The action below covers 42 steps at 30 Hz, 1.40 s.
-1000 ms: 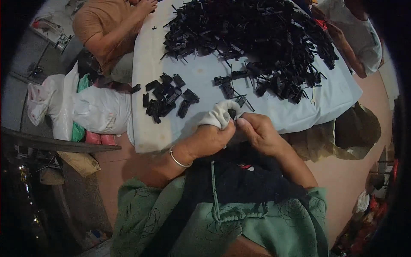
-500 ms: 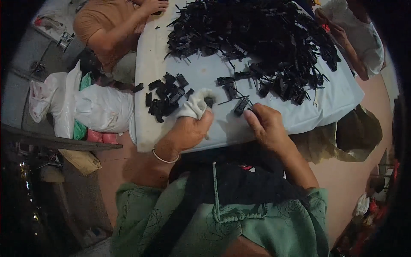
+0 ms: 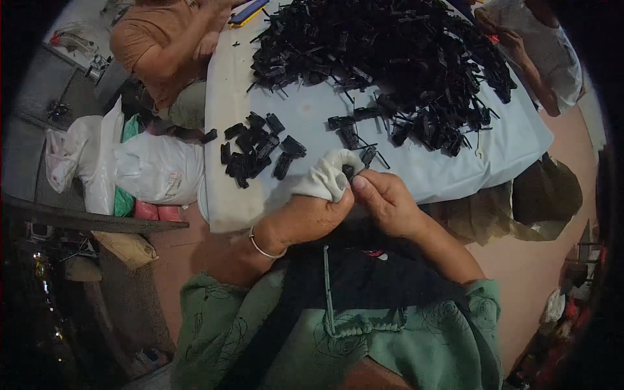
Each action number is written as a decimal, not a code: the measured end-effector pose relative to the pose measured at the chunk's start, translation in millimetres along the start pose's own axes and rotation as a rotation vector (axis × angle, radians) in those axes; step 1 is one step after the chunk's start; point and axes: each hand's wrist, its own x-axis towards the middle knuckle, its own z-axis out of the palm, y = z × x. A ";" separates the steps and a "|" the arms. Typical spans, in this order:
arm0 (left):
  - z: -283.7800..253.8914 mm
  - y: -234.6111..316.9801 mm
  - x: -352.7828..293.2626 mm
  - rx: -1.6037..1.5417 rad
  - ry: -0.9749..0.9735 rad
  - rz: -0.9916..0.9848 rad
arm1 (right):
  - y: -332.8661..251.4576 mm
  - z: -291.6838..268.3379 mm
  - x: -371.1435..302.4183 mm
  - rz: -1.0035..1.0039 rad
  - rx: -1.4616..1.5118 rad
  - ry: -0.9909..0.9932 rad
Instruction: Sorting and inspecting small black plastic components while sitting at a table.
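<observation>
My left hand [image 3: 312,205], its fingers wrapped in a white cloth or glove [image 3: 325,179], is closed around a small black plastic part [image 3: 349,171]. Against it presses my right hand [image 3: 390,201], bare, thumb and fingers pinched at that part. Just beyond the fingertips shows another black part [image 3: 368,156] with a thin stem; whether the right fingers also hold it is hidden. Left of my hands lies a small heap of black parts [image 3: 250,146]. Two loose parts [image 3: 292,147] lie at its right side.
A big pile of black parts with thin stems [image 3: 390,52] covers the table's far side. One co-worker [image 3: 153,42] sits far left beside a blue and yellow object [image 3: 248,13], another [image 3: 539,58] far right. White sacks [image 3: 159,166] stand left of the pale-covered table [image 3: 237,208].
My left hand has moved right and come up against my right hand, which shifted slightly left. The parts beside the small heap are now uncovered. The blue and yellow object has come into sight.
</observation>
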 end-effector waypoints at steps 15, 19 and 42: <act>1.6 2.0 -7.0 0.198 0.074 0.109 | -0.4 -7.1 -5.8 0.058 -0.041 -0.002; -44.9 -12.0 5.3 0.564 0.182 -0.082 | -1.2 -34.1 3.4 -0.036 -0.761 0.285; 21.8 -16.6 -0.4 -0.361 -0.112 -0.229 | 5.3 -14.5 -9.5 -0.423 -0.615 0.391</act>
